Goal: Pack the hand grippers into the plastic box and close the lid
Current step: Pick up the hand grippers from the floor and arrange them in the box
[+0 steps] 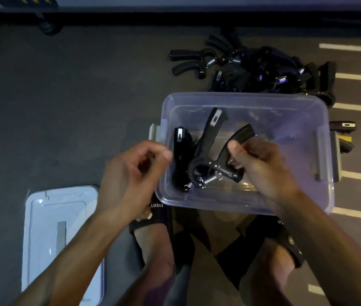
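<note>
A clear plastic box (285,102) stands open on the dark floor in front of me. Inside it at the left lies a black hand gripper (180,151). My right hand (261,160) holds a second black hand gripper (208,146) by one handle, low inside the box. My left hand (135,171) hovers at the box's left rim with fingers loosely curled, holding nothing. A pile of several black hand grippers (263,71) lies on the floor behind the box. The box's lid (62,237) lies flat on the floor at the lower left.
My two feet in black sandals (153,228) stand just in front of the box. White stripes (356,77) mark the floor on the right. A further black gripper (341,125) lies right of the box. A dark object (42,23) sits by the far wall at upper left.
</note>
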